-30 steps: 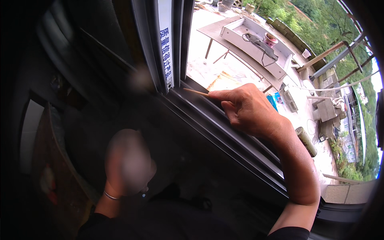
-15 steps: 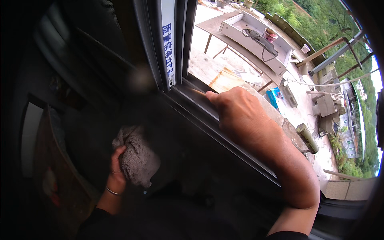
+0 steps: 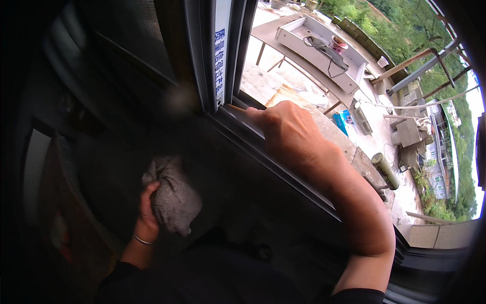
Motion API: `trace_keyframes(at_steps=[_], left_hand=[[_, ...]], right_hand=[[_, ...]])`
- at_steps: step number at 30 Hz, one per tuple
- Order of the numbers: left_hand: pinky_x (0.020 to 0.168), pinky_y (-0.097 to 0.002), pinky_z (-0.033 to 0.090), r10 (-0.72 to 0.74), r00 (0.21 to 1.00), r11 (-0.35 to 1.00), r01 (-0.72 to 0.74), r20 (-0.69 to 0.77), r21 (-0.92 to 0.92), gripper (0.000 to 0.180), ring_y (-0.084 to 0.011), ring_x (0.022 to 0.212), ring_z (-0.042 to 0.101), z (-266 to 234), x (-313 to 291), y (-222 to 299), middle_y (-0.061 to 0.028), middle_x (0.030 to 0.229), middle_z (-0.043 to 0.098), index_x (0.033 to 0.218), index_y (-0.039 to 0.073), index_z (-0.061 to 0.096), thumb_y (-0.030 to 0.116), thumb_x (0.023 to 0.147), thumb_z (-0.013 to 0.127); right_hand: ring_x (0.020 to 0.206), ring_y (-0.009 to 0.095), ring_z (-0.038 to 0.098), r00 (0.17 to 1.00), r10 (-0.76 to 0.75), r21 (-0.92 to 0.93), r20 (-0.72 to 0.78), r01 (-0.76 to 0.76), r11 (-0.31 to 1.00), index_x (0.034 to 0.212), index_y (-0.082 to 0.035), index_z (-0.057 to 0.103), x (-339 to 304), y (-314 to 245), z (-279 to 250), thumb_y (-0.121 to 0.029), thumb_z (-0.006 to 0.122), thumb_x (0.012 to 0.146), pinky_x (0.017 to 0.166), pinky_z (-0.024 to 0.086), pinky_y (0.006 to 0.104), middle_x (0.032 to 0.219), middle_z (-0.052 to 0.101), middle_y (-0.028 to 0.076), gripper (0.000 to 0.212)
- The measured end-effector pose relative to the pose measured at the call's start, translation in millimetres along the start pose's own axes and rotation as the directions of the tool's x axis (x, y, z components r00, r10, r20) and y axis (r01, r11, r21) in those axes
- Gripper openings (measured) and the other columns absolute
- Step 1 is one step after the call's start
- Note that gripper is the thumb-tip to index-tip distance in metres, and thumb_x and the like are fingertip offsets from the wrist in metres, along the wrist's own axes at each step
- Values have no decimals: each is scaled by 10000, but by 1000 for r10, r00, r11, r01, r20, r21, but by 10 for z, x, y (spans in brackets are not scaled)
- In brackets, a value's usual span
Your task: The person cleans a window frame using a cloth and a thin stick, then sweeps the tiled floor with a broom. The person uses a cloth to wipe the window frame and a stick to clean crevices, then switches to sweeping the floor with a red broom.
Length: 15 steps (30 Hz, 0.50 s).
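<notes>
My right hand (image 3: 291, 129) reaches over the bottom track of a dark window frame (image 3: 268, 161). Its fingers are closed round a thin wooden stick (image 3: 236, 108), whose tip points into the track's corner beside the upright frame. Most of the stick is hidden by the hand. Lower down on the left, my left hand (image 3: 148, 205) grips a crumpled grey-brown cloth (image 3: 177, 202), held away from the frame in the dark. A pale strip with blue printing (image 3: 220, 55) runs along the upright frame above the corner.
Outside stands a table (image 3: 268, 31) bearing a shallow pale drawer-like box (image 3: 296, 34), with a pinkish pot (image 3: 338, 44) inside. A blue packet (image 3: 343, 121) and a short log (image 3: 386, 171) lie beyond the sill. A dark mesh screen (image 3: 136, 30) is at upper left.
My right hand has slid left along the track, bringing the stick's tip closer to the corner. The left hand and cloth have barely moved; the view has shifted slightly.
</notes>
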<state>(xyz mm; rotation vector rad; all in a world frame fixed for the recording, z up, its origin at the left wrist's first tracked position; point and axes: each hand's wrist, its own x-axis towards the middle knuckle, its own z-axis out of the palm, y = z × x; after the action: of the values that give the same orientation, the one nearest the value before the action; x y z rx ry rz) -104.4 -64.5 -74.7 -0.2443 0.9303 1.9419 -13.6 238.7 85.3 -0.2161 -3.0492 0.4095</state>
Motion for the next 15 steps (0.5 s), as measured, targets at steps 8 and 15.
trace_keyframes(at_steps=[8, 15], left_hand=[[915, -351, 468, 35, 999, 986, -38, 27, 162, 355, -222, 1076, 554, -104, -50, -6, -100, 1191, 555, 1265, 38, 462, 216, 958, 442], [915, -385, 472, 33, 999, 991, -28, -41, 133, 496, -257, 1061, 558, 26, -22, -30, -117, 1171, 571, 1258, 38, 483, 320, 856, 553]], right_hand=[[566, 339, 588, 988, -149, 111, -46, 154, 982, 1080, -126, 668, -157, 130, -48, -12, 546, 784, 536, 462, 394, 647, 587, 207, 340], [590, 351, 602, 996, -88, -16, -15, 88, 996, 1075, -57, 628, -100, -73, 94, -75, 535, 817, 537, 461, 425, 618, 571, 180, 274]])
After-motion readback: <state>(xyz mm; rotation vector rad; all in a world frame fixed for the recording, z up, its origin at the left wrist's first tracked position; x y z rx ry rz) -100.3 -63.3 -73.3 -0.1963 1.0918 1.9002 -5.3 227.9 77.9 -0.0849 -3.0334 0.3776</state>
